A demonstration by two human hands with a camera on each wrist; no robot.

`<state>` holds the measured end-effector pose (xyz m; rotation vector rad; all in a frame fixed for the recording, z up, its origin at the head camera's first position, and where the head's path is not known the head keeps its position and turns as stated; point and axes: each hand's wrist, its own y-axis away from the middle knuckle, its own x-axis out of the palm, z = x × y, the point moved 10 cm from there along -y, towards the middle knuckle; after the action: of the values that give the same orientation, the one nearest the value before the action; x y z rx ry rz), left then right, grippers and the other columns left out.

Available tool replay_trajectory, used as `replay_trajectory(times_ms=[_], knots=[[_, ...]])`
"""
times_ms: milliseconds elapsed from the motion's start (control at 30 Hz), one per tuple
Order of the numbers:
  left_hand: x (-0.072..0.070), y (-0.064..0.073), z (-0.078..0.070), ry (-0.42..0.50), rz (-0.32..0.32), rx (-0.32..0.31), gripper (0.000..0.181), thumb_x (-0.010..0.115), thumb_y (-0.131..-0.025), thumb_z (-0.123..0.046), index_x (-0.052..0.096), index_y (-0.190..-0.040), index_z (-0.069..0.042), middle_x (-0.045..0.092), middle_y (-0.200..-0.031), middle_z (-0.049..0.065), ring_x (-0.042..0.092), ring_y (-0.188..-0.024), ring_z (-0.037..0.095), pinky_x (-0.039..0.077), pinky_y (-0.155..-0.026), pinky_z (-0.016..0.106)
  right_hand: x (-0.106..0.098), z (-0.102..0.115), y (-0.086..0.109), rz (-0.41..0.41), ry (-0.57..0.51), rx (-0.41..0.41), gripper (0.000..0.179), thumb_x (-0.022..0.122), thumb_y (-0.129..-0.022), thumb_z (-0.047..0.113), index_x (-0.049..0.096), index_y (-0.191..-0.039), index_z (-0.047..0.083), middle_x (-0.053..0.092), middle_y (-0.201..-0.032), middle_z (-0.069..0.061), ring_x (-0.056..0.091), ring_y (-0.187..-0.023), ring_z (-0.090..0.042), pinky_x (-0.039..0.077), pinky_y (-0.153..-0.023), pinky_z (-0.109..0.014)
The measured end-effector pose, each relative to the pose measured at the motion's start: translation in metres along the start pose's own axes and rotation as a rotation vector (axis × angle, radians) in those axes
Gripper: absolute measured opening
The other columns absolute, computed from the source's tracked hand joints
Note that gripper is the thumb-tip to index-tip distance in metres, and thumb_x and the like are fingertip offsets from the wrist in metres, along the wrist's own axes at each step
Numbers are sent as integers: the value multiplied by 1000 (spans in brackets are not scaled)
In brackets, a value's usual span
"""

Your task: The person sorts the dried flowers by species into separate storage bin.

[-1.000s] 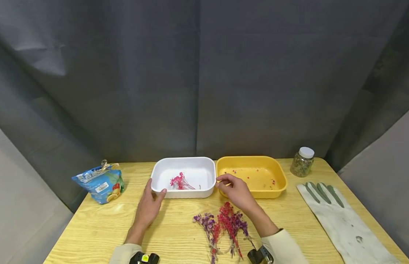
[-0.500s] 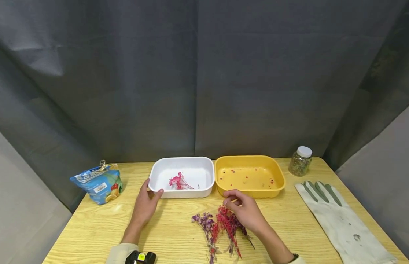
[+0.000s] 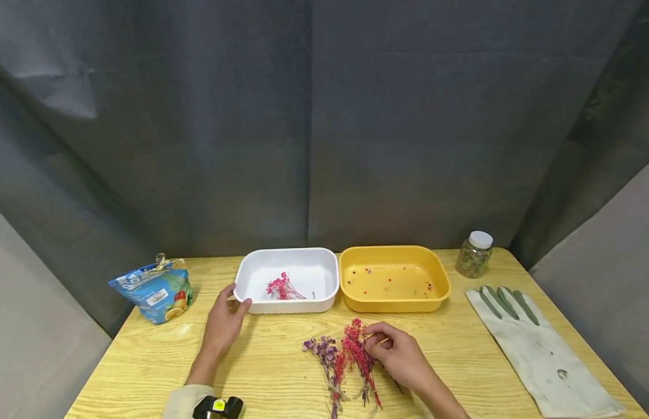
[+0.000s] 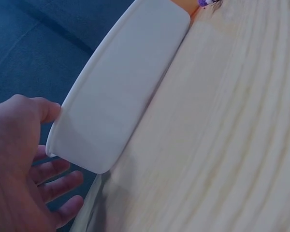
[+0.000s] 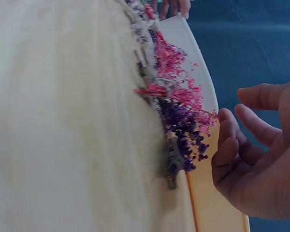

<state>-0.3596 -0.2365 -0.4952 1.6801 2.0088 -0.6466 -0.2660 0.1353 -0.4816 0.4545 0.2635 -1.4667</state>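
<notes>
At the front left corner of the white plastic tray [image 3: 295,306], my left hand [image 3: 221,327] holds the edge. In the left wrist view its thumb [image 4: 49,110] lies on the tray's rim and the other fingers reach along the end wall. A pink dried flower sprig [image 3: 284,287] lies inside that tray. My right hand [image 3: 400,355] is over the table, loosely bent fingers right at the red dried flowers [image 3: 354,340]. The right wrist view shows its thumb and fingers spread apart beside the pink blossoms. Purple dried flowers [image 3: 323,349] lie alongside, stems toward me.
A yellow tray [image 3: 398,306] with small scattered bits stands right of the white one. Farther right are a white-lidded jar [image 3: 473,259] and a pale cloth [image 3: 544,361] bearing several green leaves [image 3: 505,302]. A clipped blue bag [image 3: 156,294] stands at the left.
My right hand has moved back from the yellow tray's near left corner, down to the red dried flowers. My left hand stays at the white tray.
</notes>
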Motion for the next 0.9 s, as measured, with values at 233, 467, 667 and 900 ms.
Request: replay_trajectory(times_ms=[233,467,667,900], knots=[[-2,0,2,25,0,-9,65,58,-96,-37,30,-149,-12,43,-148,12,55,-125,31,47,-97,50,7,-10,10,35,41,6,21,69,-84,9,66,-104,12,62,-85,-2,52,-65,-13,41,-52,-24],[-1,1,2,32,5,-16,65,57,-97,-37,29,-150,-12,42,-150,13,54,-126,33,45,-100,51,7,-11,12,36,87,-14,29,70,-79,5,65,-106,14,61,-81,0,51,-60,-11,40,-53,-23],[-1,1,1,34,0,-18,65,57,-96,-37,29,-150,-12,42,-150,12,54,-126,33,46,-100,50,8,-13,12,34,225,-33,32,78,-76,18,64,-105,16,61,-74,6,54,-61,-10,42,-61,-24],[0,1,0,23,0,-1,66,56,-96,-40,29,-150,-13,42,-150,12,55,-125,33,46,-99,50,11,-14,12,24,313,-58,36,84,-70,26,62,-98,16,62,-68,11,55,-59,-6,43,-61,-23]])
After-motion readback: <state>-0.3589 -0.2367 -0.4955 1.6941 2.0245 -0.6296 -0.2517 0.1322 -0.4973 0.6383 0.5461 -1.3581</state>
